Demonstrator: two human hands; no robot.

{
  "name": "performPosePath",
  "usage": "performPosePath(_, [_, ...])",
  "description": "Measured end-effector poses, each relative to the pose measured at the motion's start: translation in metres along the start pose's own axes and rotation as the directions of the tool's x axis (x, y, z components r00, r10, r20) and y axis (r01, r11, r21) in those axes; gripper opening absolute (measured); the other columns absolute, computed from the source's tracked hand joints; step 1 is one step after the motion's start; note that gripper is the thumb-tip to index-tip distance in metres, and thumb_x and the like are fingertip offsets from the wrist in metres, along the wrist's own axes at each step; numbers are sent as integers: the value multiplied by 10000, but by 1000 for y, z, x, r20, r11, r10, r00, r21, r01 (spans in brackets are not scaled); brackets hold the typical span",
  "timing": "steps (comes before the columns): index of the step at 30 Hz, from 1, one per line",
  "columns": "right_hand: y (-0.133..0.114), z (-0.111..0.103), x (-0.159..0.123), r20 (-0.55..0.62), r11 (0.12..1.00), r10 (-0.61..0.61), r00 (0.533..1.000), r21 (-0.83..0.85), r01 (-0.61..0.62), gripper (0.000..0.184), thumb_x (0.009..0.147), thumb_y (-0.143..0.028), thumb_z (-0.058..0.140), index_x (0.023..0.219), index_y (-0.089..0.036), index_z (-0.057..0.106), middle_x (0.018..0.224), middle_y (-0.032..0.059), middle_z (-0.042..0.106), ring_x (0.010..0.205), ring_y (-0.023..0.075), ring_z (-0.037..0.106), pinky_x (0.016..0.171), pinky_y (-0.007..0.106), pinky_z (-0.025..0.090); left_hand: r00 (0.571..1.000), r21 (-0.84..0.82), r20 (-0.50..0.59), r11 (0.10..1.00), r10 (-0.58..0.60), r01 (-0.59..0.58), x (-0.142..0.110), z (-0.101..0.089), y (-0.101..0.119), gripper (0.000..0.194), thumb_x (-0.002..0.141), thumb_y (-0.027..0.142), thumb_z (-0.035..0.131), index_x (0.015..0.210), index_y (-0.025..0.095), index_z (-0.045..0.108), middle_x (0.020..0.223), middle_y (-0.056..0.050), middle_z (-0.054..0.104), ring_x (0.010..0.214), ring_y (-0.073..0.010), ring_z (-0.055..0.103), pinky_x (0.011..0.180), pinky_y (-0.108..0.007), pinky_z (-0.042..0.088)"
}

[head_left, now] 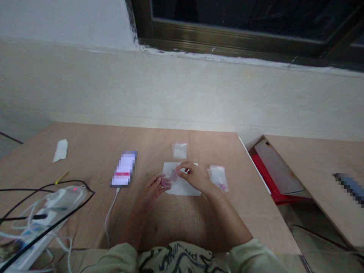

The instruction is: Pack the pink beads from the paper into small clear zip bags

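Note:
My left hand (153,186) is closed, with small pink pieces (163,183) at its fingertips; they are too small for me to tell their kind. My right hand (193,176) pinches the red-edged top of a small clear zip bag (173,174). This bag is held over a white sheet of paper (184,188) on the table, close to the left fingers. To the right of the paper lies another zip bag (218,178) with pink pieces in its lower corner. Beyond the paper lies a stack of clear zip bags (179,150).
A phone (124,169) on a white charging cable (109,212) lies to the left. Farther left are a power strip (61,203) with tangled cords and a folded white paper (60,150). Past a gap on the right, a second table (318,167) carries a dark, blurred-out object (351,187).

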State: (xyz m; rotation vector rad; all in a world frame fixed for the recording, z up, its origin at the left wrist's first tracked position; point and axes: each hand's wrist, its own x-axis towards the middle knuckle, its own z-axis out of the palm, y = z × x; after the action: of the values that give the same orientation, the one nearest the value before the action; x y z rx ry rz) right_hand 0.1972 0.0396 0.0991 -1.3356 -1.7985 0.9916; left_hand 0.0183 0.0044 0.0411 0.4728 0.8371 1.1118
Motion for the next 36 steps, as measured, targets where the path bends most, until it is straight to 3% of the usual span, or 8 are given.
performPosePath(3, [-3, 3, -5, 104, 993, 28, 994, 110, -39, 260, 784, -345, 454, 781, -175, 651, 798, 38, 623, 698, 129, 538, 579, 234, 399, 999, -28, -4, 999, 40, -40, -1, -3, -4, 173, 691, 197, 623, 850, 141, 582, 744, -42, 678, 725, -179, 641, 743, -354, 495])
performPosePath(6, [-3, 7, -12, 144, 979, 77, 987, 175, -102, 263, 767, -359, 473, 798, -163, 646, 763, 35, 630, 644, 127, 534, 540, 231, 399, 998, -46, 1, 997, 69, -69, -4, -4, -8, 193, 701, 219, 616, 876, 147, 577, 746, -39, 680, 755, -176, 638, 781, -355, 477])
performPosePath(19, [-4, 8, -13, -78, 971, 128, 989, 212, -109, 225, 728, -339, 506, 738, -161, 643, 642, 12, 619, 568, 117, 527, 506, 228, 401, 994, -31, 94, 998, 55, -52, -9, 5, 3, 197, 708, 213, 604, 891, 148, 575, 832, -66, 684, 826, -204, 628, 802, -389, 462])
performPosePath(26, [2, 0, -3, -208, 979, 110, 972, 190, -71, 215, 720, -347, 509, 835, -207, 625, 770, 24, 647, 654, 136, 551, 552, 246, 425, 990, 12, 98, 995, 96, -98, 0, 11, 6, 148, 701, 218, 614, 821, 141, 577, 818, -67, 691, 809, -200, 634, 792, -380, 467])
performPosePath(29, [9, -13, -11, -370, 987, 153, 916, 111, -120, 251, 731, -342, 469, 865, -181, 607, 823, 55, 639, 697, 157, 556, 599, 276, 429, 989, -5, 63, 991, 134, -134, 0, 10, 6, 163, 709, 211, 607, 853, 150, 560, 864, -67, 686, 819, -195, 634, 794, -375, 468])
performPosePath(32, [22, -30, -29, -577, 964, 139, 805, -106, -243, 285, 700, -309, 470, 886, -134, 596, 916, 114, 613, 832, 212, 531, 707, 338, 407, 987, -29, 57, 989, 149, -147, -2, 5, 5, 157, 722, 210, 595, 862, 165, 541, 913, -71, 677, 875, -202, 619, 821, -385, 457])
performPosePath(34, [32, -39, -43, -661, 882, 120, 740, -271, -385, 327, 671, -295, 488, 916, -102, 588, 959, 154, 588, 919, 259, 491, 793, 393, 357, 987, -41, 55, 988, 152, -149, -5, 1, 4, 149, 731, 207, 586, 867, 175, 532, 932, -69, 673, 899, -204, 611, 838, -394, 448])
performPosePath(36, [42, -42, -56, -686, 773, 152, 712, -366, -518, 391, 651, -287, 511, 975, -75, 566, 1020, 191, 553, 966, 293, 461, 822, 419, 325, 987, -47, 46, 988, 152, -150, -7, -2, 2, 147, 738, 201, 578, 874, 182, 527, 944, -64, 669, 919, -204, 602, 856, -400, 436])
